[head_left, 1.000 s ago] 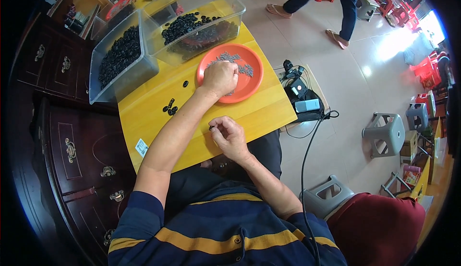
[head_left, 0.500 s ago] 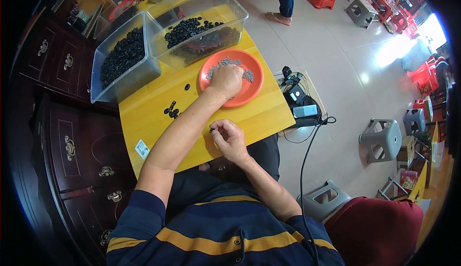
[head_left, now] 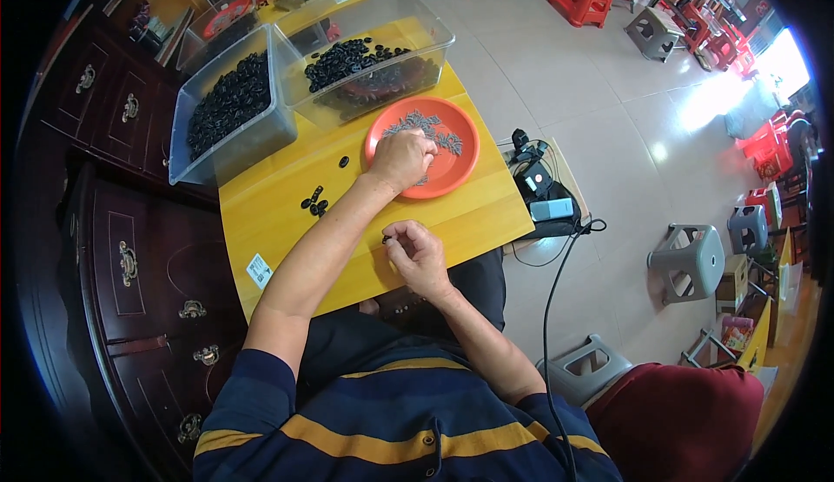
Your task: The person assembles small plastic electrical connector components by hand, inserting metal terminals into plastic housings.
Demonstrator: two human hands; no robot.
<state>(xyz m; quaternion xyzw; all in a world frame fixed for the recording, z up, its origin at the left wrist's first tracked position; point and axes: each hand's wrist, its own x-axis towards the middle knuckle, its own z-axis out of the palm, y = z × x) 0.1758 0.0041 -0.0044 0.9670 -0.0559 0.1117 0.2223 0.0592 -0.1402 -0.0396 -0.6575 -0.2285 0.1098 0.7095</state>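
Note:
My left hand (head_left: 401, 164) is over the orange plate (head_left: 450, 169), its fingers drawn together above the small grey pieces (head_left: 424, 124) scattered there. What those fingertips hold, if anything, is hidden. Nearer to me, at the front of the yellow table (head_left: 347, 273), my right hand (head_left: 419, 260) pinches a small black piece (head_left: 387, 239) between thumb and finger. Several black oval pieces (head_left: 317, 206) lie loose beside my left forearm, and a single black oval piece (head_left: 344, 161) lies left of the plate.
Behind the plate stand two clear plastic bins, a left bin (head_left: 234, 159) and a right bin (head_left: 439, 34), both holding many black ovals. Dark wooden drawers (head_left: 117, 256) line the left. Cables and a light blue device (head_left: 552, 209) sit right of the table; stools (head_left: 695, 260) stand beyond.
My left hand has shifted slightly within the plate, still with fingers together. My right hand keeps its pinch. The person walking behind has moved farther away.

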